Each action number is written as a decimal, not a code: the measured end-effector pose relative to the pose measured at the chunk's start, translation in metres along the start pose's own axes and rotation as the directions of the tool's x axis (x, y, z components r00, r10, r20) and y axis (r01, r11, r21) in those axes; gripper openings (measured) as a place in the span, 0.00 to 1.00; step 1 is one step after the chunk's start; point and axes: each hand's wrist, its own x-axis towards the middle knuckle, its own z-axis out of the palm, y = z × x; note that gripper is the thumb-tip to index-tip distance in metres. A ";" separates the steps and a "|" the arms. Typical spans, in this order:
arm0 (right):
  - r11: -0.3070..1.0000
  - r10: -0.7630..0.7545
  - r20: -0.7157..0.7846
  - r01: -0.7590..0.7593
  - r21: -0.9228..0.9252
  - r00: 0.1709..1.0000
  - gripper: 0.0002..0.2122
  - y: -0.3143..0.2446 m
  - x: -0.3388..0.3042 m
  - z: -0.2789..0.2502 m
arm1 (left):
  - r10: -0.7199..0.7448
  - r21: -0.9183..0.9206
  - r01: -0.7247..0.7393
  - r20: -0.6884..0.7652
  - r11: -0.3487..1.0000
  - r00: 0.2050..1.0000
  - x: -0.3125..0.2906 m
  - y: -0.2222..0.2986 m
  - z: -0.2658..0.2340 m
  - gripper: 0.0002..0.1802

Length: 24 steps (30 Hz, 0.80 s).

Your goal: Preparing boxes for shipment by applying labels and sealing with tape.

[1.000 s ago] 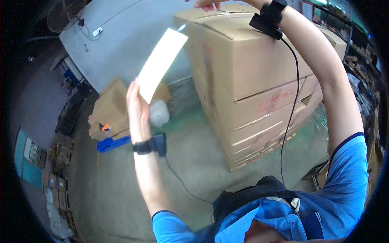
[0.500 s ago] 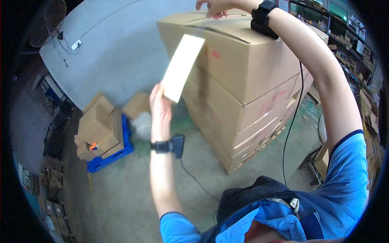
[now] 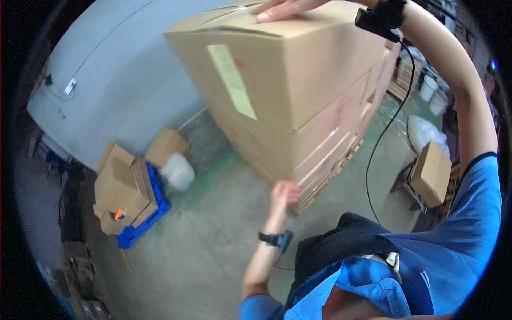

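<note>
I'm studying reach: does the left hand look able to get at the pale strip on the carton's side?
Probably yes: nothing shows between the left hand and the pale strip, though the hand would have to reach up.

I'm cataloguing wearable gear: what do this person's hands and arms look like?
The left hand and right hand are ungloved. Each wears a black wrist strap with a black device; a thin black cable runs from the right one. The short sleeves are blue, the right with dark trim.

A pale blue-grey wall (image 3: 133, 69) (white outlet (image 3: 70, 86) at left) meets grey, green-patched floor (image 3: 197, 240).
</note>
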 end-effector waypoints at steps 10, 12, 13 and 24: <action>0.913 0.220 -0.471 -0.010 0.408 0.854 0.28 0.120 -0.253 0.048 | -0.404 0.570 -0.223 0.759 0.791 0.511 0.030 -0.133 0.137 0.15; 0.796 0.471 -0.422 -0.167 0.582 0.774 0.26 0.157 -0.294 0.099 | -0.508 0.634 -0.141 0.716 0.760 0.479 0.046 -0.142 0.159 0.15; 0.733 0.579 -0.456 -0.186 0.655 0.676 0.25 0.185 -0.317 0.134 | -0.573 0.677 -0.091 0.679 0.730 0.459 0.058 -0.140 0.184 0.15; -0.121 0.933 0.081 0.094 0.988 0.351 0.16 0.342 -0.527 0.424 | -0.697 0.768 0.084 0.524 0.635 0.489 0.195 -0.162 0.440 0.14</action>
